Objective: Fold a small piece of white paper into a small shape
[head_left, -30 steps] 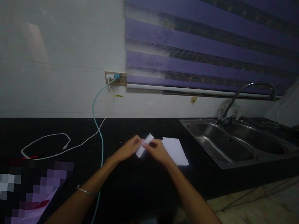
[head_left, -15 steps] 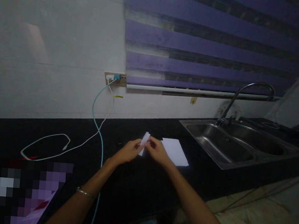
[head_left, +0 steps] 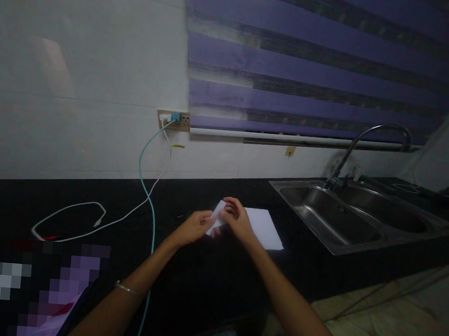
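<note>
Both my hands meet over the black counter (head_left: pixel 208 270) and pinch a small folded strip of white paper (head_left: pixel 217 212). My left hand (head_left: pixel 194 227) grips its lower left end with closed fingers. My right hand (head_left: pixel 236 221) curls over its upper right end, hiding much of the strip. Just right of my right hand a flat white sheet of paper (head_left: pixel 266 228) lies on the counter.
A steel sink (head_left: pixel 333 218) with a curved tap (head_left: pixel 370 143) sits to the right. A teal cable (head_left: pixel 149 183) and a white cable (head_left: pixel 76 218) run from a wall socket (head_left: pixel 173 118) across the counter's left part. A blurred patch and more paper lie at lower left.
The paper strip has been folded shorter and turned between my fingers. My right hand has risen and curled over its top; my left hand has barely moved.
</note>
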A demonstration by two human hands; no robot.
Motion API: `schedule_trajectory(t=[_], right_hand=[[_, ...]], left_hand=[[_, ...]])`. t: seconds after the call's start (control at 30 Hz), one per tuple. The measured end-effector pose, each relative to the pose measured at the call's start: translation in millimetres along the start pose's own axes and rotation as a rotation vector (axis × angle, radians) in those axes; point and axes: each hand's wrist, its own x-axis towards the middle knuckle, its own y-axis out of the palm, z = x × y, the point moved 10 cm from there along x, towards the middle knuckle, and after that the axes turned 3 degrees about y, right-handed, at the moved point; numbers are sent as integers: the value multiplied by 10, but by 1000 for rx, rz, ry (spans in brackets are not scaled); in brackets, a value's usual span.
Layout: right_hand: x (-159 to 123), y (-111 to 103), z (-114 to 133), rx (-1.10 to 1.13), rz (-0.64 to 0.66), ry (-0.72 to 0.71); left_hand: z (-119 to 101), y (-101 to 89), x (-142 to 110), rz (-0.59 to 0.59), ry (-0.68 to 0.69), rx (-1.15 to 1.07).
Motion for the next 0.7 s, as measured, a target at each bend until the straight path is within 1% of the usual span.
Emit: schedule_trajectory(t=[0.1, 0.23, 0.43, 0.57, 0.7], right_hand=[[-2, 14, -31, -55, 12, 48], [-12, -47, -62, -76, -32, 99], [2, -73, -66, -29, -34, 104], [6, -56, -83, -12, -12, 125], [11, -37, -72, 17, 15, 114]], left_hand=[[19, 60, -10, 43, -24, -42], [-29, 103, -25, 64, -23, -62], [-47, 119, -29, 68, -35, -56], [-74, 122, -27, 72, -24, -23], [-88, 125, -33, 73, -30, -25]])
